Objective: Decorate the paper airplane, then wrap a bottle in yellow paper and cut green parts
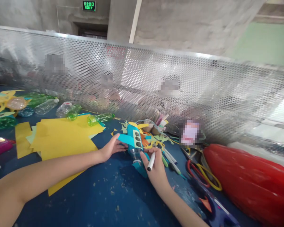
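A plastic bottle wrapped in teal paper (pixel 134 142), with dark ovals along its side and teal paper wings, lies on the blue table (pixel 104 195). My left hand (pixel 112 147) rests against its left wing, fingers laid on the teal paper. My right hand (pixel 156 167) is closed round a white marker (pixel 151 161), held close to the bottle's neck end.
Yellow paper sheets (pixel 61 138) cover the table at left, with green and clear bottles (pixel 73 112) behind them. Paper scraps, pens (pixel 171 159), scissors (pixel 203 171) and a red bag (pixel 248 179) lie at right. A perforated metal screen (pixel 156 82) runs along the back.
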A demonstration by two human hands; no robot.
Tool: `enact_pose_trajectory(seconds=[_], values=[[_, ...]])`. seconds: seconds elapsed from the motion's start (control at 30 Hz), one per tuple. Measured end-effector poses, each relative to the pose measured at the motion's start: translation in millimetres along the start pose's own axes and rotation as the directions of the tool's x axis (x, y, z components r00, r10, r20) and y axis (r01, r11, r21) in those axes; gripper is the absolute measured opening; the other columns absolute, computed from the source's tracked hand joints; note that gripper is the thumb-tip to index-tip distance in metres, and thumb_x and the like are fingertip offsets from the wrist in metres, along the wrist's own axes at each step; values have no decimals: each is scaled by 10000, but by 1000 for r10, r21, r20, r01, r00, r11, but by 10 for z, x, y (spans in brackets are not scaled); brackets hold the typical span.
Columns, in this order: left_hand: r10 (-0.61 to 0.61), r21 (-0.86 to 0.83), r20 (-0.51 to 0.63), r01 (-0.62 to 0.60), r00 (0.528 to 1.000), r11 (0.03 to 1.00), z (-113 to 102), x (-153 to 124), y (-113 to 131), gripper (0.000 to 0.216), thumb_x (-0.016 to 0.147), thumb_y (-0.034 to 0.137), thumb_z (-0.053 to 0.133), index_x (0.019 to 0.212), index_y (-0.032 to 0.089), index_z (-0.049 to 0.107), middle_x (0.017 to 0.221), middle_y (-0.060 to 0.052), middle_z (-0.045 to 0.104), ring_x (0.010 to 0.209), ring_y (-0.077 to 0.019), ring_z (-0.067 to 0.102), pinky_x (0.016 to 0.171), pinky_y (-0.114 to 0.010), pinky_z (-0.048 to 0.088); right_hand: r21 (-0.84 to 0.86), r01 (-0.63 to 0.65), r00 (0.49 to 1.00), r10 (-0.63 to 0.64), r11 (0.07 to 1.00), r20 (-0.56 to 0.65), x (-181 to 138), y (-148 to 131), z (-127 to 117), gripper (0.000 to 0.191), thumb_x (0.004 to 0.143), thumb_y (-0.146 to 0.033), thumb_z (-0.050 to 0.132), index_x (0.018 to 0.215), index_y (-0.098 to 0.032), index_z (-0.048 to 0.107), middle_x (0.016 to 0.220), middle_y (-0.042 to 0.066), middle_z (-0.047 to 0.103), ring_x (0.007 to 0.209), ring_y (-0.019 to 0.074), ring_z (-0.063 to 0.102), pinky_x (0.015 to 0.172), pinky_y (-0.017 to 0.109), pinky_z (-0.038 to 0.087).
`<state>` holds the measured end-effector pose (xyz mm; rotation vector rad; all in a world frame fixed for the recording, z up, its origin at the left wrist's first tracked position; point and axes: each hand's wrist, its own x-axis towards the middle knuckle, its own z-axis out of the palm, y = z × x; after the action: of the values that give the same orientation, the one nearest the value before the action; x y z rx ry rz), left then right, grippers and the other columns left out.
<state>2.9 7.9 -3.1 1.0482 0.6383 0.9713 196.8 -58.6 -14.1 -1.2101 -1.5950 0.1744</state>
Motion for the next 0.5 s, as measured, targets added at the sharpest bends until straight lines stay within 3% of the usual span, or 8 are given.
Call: enact_pose_trajectory(seconds=[0.13, 0.27, 0.4, 0.5], values=[[-49, -182, -110, 28, 993, 983, 1, 1, 98, 463, 846, 551, 344, 985, 179, 583, 890, -82, 681, 878, -246, 660, 859, -419, 491, 1, 34, 999, -34, 999, 26, -9, 73, 24, 375, 763, -407, 660, 926, -245, 364, 890, 38, 531, 848, 224, 588, 778, 421, 495], [-75, -225, -143, 41, 987, 973, -15, -47, 180, 583, 850, 632, 306, 1072, 174, 588, 941, -94, 678, 944, -262, 642, 823, -406, 509, 38, 50, 996, -52, 998, 68, -14, 46, 28, 376, 760, -348, 657, 942, -255, 341, 931, 43, 522, 879, 221, 589, 804, 435, 492], [-95, -240, -58, 78, 994, 968, -40, -41, 154, 656, 799, 715, 369, 1052, 167, 625, 953, -110, 692, 938, -290, 643, 817, -405, 506, 42, 187, 974, -191, 981, 124, -8, -103, -7, 347, 767, -232, 612, 967, -257, 329, 1029, 80, 517, 1111, 271, 553, 904, 467, 442], [-37, -178, 16, 39, 999, 983, -33, -12, 86, 586, 762, 661, 528, 1083, 179, 612, 1033, -106, 685, 997, -295, 622, 848, -415, 493, -18, 267, 955, -261, 964, 142, -10, -183, -37, 298, 796, -179, 550, 994, -256, 341, 1091, 114, 529, 1206, 287, 499, 944, 504, 411]])
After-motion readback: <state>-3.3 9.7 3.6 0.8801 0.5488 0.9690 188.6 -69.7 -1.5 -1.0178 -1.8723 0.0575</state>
